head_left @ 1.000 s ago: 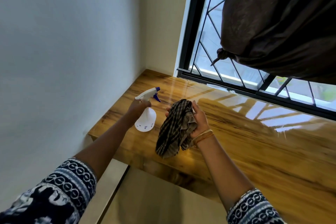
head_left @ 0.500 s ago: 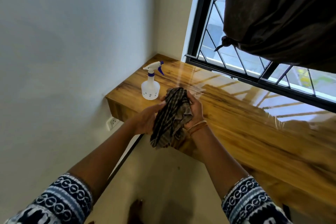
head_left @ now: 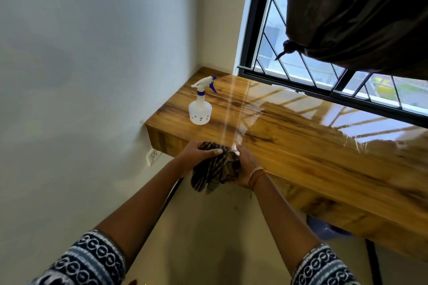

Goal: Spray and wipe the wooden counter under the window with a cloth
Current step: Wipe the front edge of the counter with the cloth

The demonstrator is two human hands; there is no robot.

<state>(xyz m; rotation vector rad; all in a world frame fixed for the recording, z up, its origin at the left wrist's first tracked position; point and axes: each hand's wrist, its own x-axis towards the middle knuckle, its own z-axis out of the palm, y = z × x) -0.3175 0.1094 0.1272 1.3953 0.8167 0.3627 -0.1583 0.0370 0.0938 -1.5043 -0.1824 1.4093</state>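
Observation:
A glossy wooden counter (head_left: pixel 301 143) runs under the window from the left wall to the right edge. A white spray bottle (head_left: pixel 200 106) with a blue trigger stands upright near its left end, untouched. A dark checked cloth (head_left: pixel 214 172) is bunched between both hands just in front of the counter's front edge. My left hand (head_left: pixel 196 154) grips the cloth from the top left, thumb across it. My right hand (head_left: pixel 246 169), with bangles at the wrist, grips it from the right.
A black-framed window with a metal grille (head_left: pixel 298 65) sits behind the counter. A knotted dark curtain (head_left: pixel 361 14) hangs over its upper right. A white wall outlet (head_left: pixel 153 156) is below the counter's left end. Something blue (head_left: pixel 324 228) lies under the counter.
My left hand set the spray bottle down on the counter's left end and came over to the cloth. Both hands with the cloth have drawn back to the counter's front edge.

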